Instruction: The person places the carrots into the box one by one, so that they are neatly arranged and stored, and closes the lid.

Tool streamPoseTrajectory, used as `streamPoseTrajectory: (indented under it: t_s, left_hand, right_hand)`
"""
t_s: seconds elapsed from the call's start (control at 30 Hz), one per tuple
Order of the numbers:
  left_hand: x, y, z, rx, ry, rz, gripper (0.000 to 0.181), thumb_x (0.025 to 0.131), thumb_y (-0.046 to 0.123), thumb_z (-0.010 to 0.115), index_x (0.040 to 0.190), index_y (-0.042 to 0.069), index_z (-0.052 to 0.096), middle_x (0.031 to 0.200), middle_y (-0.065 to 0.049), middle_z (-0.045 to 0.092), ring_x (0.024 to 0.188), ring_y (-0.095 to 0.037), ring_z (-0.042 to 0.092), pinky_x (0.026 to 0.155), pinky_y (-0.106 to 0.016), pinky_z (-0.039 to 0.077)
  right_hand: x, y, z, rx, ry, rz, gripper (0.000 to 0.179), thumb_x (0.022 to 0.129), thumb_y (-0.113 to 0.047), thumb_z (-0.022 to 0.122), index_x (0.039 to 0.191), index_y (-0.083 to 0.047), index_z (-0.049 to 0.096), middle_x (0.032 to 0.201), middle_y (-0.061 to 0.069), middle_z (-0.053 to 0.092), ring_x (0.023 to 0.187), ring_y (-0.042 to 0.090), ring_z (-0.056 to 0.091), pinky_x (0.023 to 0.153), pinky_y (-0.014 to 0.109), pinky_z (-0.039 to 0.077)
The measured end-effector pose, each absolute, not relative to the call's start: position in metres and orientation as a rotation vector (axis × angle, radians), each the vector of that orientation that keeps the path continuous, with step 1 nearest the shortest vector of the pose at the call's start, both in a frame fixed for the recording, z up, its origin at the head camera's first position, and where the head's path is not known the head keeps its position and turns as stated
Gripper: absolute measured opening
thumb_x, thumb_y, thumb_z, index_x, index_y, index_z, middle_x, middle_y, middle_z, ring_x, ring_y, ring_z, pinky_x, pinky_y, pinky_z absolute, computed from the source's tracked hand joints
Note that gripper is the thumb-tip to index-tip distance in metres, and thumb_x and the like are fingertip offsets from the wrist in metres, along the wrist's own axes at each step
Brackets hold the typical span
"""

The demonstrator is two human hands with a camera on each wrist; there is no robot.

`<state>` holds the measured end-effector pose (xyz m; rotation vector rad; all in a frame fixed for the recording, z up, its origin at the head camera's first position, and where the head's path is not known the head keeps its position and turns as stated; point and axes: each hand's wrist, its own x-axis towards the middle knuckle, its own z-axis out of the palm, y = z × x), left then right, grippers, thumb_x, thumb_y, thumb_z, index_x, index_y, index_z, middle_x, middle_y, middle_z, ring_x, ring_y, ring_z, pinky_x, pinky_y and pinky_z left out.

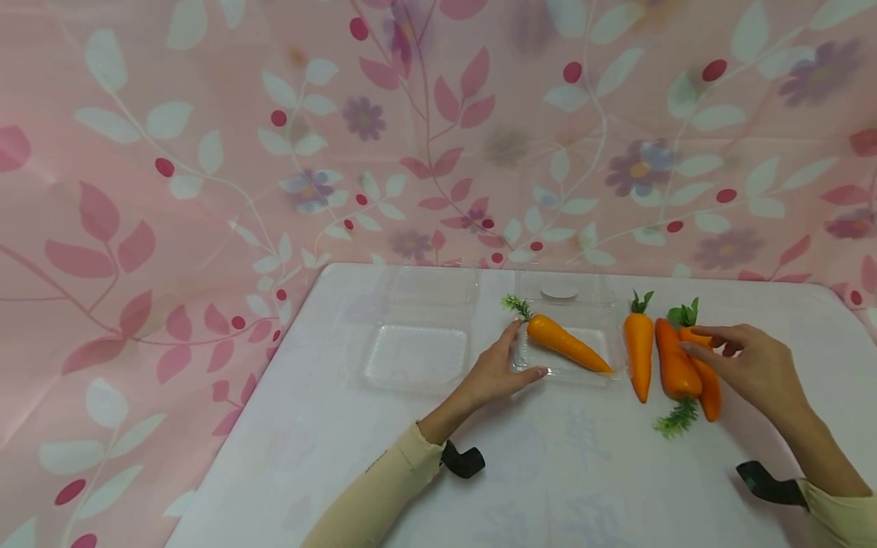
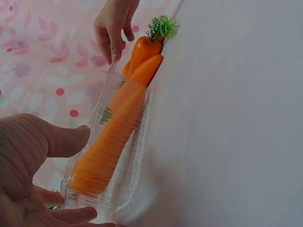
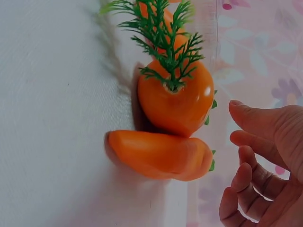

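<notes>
An orange toy carrot [image 1: 567,344] lies slantwise in the right clear plastic box [image 1: 596,377], its feathery green top over the far left corner. My left hand [image 1: 499,371] is at that box's left side, fingers extended, thumb by the front rim [image 2: 102,101]. To the box's right, a slim carrot [image 1: 639,358] lies with its leaves away from me. Beside it are a thick carrot [image 1: 677,365], leafy end toward me, and another carrot [image 1: 711,392] partly behind it. Above these two hovers my right hand [image 1: 757,365], fingers loosely bent and holding nothing; the right wrist view shows a gap.
A second clear plastic box [image 1: 418,358] stands at the left with its lid [image 1: 432,285] folded back. Behind the right box its own lid [image 1: 565,285] is raised too. A white cloth covers the table [image 1: 274,457]; a flowered pink curtain [image 1: 425,152] hangs behind.
</notes>
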<state>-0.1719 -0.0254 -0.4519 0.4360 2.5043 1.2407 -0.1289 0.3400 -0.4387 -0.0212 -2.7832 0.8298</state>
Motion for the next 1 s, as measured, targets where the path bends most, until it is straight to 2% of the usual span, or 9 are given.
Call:
streamPoseTrajectory:
  t_s: [0.33,0.77,1.0]
  left_hand:
    - [-0.172,-0.025,-0.453,0.439,2.508,1.238,0.091,0.086,0.049,0.072,0.158,0.022,0.022,0.156,-0.007,0.036,0.136,-0.026,0.043,0.107,-0.047,0.039]
    - [-0.172,-0.025,-0.451,0.429,2.516,1.225,0.092,0.086,0.05,0.072,0.158,0.022,0.021,0.156,-0.006,0.036,0.136,-0.026,0.043,0.107,-0.047,0.039]
    - [-0.172,-0.025,-0.451,0.424,2.515,1.228,0.092,0.086,0.049,0.073,0.158,0.024,0.022,0.155,-0.007,0.037,0.136,-0.026,0.044,0.107,-0.047,0.039]
  right_hand:
    - [-0.127,0.349,-0.444,-0.121,-2.856,0.755,0.058,0.086,-0.039,0.077,0.117,0.009,0.066,0.088,0.017,0.061,0.076,0.03,0.05,0.048,0.027,0.04]
    - [-0.126,0.358,-0.45,-0.219,-2.924,0.7,0.067,0.086,-0.047,0.074,0.118,0.01,0.063,0.087,0.018,0.061,0.067,0.027,0.051,0.046,0.029,0.039]
    - [-0.126,0.361,-0.452,-0.277,-2.983,0.675,0.073,0.086,-0.051,0.072,0.117,0.014,0.06,0.089,0.026,0.06,0.067,0.028,0.05,0.048,0.031,0.041]
